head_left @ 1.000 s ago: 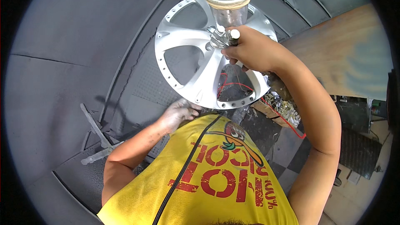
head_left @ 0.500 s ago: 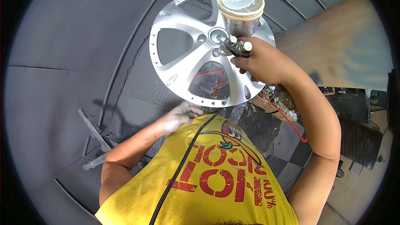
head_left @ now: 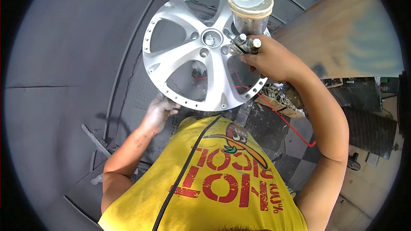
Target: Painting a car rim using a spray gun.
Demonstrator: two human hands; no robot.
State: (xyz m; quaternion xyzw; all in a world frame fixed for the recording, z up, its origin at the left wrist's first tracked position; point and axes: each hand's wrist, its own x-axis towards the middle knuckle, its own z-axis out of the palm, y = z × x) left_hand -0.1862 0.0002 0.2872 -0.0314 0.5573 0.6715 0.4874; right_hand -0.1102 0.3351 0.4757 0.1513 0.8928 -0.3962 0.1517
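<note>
A silver alloy wheel point(head_left: 217, 75) with broad spokes and small holes around its edge lies in front of me, its face toward me. My right hand point(head_left: 276, 62) is closed around a spray gun point(head_left: 246, 44), held over the wheel's right side. On the gun stands a cup point(head_left: 251, 23), its top covered by a paint-smeared sheet under a band. The gun's trigger is hidden by my hand. At the wheel's lower left edge, my left hand point(head_left: 158, 114), dusted grey, has its fingers curled at the rim; some fingertips are hidden.
A red hose point(head_left: 284, 119) runs across the floor below the wheel. To the right are a large tan panel point(head_left: 338, 34) and debris by a cardboard piece point(head_left: 284, 107). Grey walls point(head_left: 64, 51) rise on the left, with a grey metal stand point(head_left: 95, 140) near my left elbow.
The wheel has turned clockwise, and my left hand has moved left along its lower edge. The spray gun has shifted slightly toward the wheel's right side.
</note>
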